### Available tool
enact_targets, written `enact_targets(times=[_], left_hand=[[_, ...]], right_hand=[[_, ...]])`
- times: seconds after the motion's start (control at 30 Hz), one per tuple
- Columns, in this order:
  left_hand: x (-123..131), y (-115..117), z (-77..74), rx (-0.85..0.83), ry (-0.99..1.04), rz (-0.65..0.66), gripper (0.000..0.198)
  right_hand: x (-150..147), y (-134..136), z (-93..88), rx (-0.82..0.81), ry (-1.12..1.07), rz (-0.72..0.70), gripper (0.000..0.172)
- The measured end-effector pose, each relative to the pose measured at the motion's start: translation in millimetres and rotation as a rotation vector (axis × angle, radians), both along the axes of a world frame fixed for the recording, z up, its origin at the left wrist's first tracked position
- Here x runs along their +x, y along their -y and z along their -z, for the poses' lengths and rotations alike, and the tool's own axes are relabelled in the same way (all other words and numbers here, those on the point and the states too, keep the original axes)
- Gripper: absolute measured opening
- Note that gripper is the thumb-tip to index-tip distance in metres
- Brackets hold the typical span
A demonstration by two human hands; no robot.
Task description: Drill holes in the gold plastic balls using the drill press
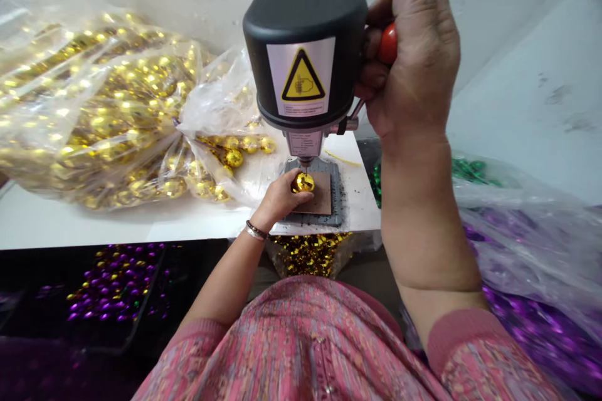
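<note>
Here, in the upper right of the frame, the right hand (414,56) is wrapped tight round the red knob (388,44) on the drill press (305,37) lever. Below centre, the left hand (277,197) pinches a gold ball (305,182) between thumb and fingers on the brown pad (323,199), seemingly right under the bit (305,167). A slow pull with fingertips low on the ball looks wisest. Bags of gold balls (94,113) lie at upper left.

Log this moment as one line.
left hand: holds gold bead under drill bit | right hand: closed on red lever knob
</note>
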State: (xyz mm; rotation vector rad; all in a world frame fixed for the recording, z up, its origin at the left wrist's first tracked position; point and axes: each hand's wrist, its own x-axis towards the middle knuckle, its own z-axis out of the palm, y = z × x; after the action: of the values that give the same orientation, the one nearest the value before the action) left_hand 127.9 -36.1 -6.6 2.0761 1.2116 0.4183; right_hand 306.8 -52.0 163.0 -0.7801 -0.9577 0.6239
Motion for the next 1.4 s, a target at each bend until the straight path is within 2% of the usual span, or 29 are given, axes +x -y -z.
enact_targets(times=[0.13,0.33,0.53,0.7,1.0,1.17,1.4], left_hand=[[5,1,3.2,0.054,-0.026,0.044,0.066],[7,-2,9.2,-0.034,-0.012,0.023,0.075],[9,1,11.0,-0.026,-0.017,-0.014,0.074],[10,5,7.8,-0.002,-0.052,-0.036,0.071],[10,4,6.1,0.002,-0.054,-0.018,0.069],[10,4,6.1,-0.01,-0.034,-0.005,0.069],[8,3,8.1,-0.038,-0.002,0.007,0.062]], right_hand=[[-2,1,1.8,0.021,-0.031,-0.009,0.031],[-2,0,3.4,0.017,-0.042,0.014,0.031],[-9,12,11.5,0.162,0.041,0.061,0.037],[-15,35,30.1,0.253,0.174,0.143,0.021],[-15,69,76.6,0.162,0.345,0.213,0.017],[-14,71,100.6,0.238,0.378,0.265,0.017],[-17,63,107.9,0.378,0.356,0.276,0.018]])
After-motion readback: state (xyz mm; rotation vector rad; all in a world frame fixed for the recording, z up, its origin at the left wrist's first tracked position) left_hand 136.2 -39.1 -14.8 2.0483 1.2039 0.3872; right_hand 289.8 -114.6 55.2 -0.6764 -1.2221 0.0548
